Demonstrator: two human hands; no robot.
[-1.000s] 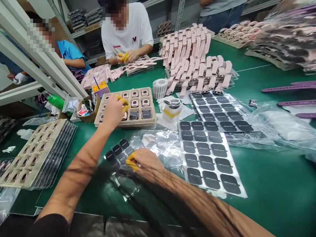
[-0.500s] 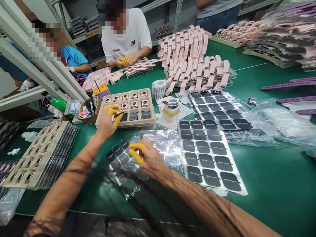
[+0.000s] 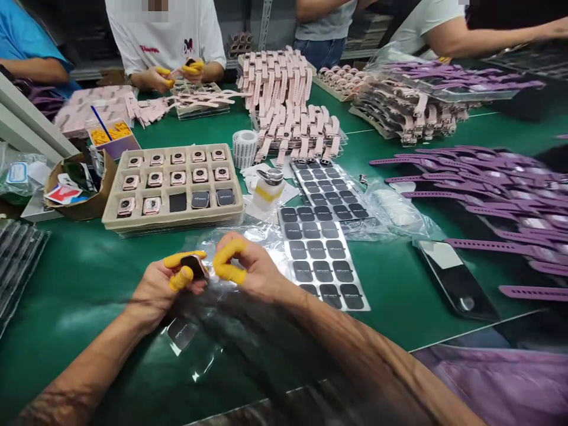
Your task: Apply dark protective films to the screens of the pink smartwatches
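My left hand (image 3: 164, 284), with yellow finger cots on thumb and forefinger, grips a smartwatch case (image 3: 194, 267) whose dark face is turned up. Just right of it, my right hand (image 3: 248, 266) has its cotted thumb and forefinger curled tip to tip in a pinch. Whatever may be between those tips is too small to make out. Behind both hands lies a beige tray (image 3: 173, 220) of pink watch cases, a few carrying dark square films. Under my hands, clear plastic bears a dark film (image 3: 181, 332). Sheets of dark square stickers (image 3: 323, 271) lie to the right.
A lidded pot (image 3: 268, 192) and a label roll (image 3: 245, 149) stand beyond the hands. At right are a phone (image 3: 457, 281) and purple watch straps (image 3: 497, 195). Pink-strapped watches (image 3: 297, 130) are piled farther back. Across the table a co-worker (image 3: 166, 44) handles straps.
My left hand has come from the tray toward me with the watch case, now close to my right hand. The camera has turned right, bringing the phone and more purple straps into view.
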